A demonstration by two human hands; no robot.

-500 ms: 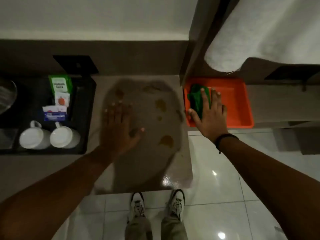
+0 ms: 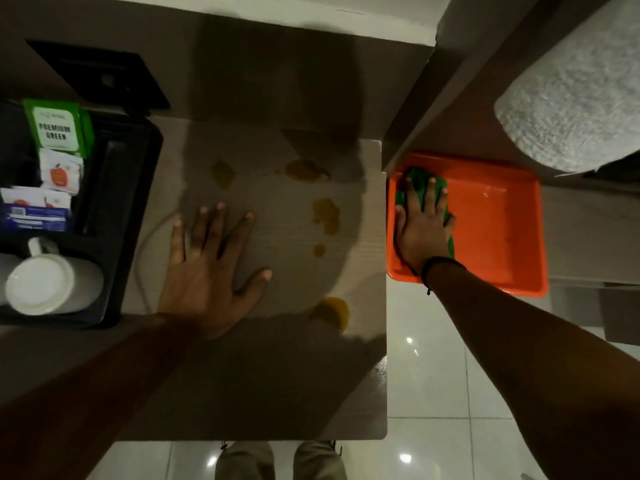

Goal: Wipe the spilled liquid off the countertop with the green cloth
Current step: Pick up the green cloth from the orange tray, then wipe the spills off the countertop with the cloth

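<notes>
Right hand presses green cloth lying inside orange tray.

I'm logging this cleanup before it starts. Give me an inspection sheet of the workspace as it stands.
Surface: countertop carries several yellow-brown spills, none wiped.
Job's things: green cloth lies in the orange tray.
Clutter: black tray with tea packets and white cups.
Hands: left hand flat on the countertop; right hand pressed on the cloth.
Cables: thin cord beside the black tray.
Surroundings: tiled floor, grey towel hanging above.
</notes>
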